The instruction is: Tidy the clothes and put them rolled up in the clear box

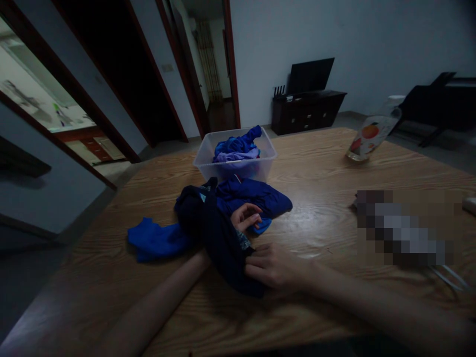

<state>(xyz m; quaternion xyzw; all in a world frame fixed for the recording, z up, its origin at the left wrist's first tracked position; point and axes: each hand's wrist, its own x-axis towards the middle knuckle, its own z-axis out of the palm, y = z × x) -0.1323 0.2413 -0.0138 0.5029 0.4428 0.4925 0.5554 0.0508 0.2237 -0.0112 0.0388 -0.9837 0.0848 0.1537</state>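
Note:
A dark navy piece of clothing [223, 248] with a patterned inner side is bunched over my left wrist. Past it shows my left hand [247, 217], its fingers loosely curved with a gap to the thumb and nothing visible between them. My right hand [271, 267] pinches the near right edge of the dark clothing. Under and behind it lies a padded-looking blue garment [256, 196]. A brighter blue cloth part [158, 240] spreads out to the left; whether it belongs to the same garment I cannot tell.
Behind the clothes, a clear plastic bin [208, 161] holds blue and purple clothes [238, 148] on the wooden table [312, 168]. A bottle with a fruit label [372, 134] stands at the back right. Nearer on the right lies a blurred-out object [405, 230] with a pale loop.

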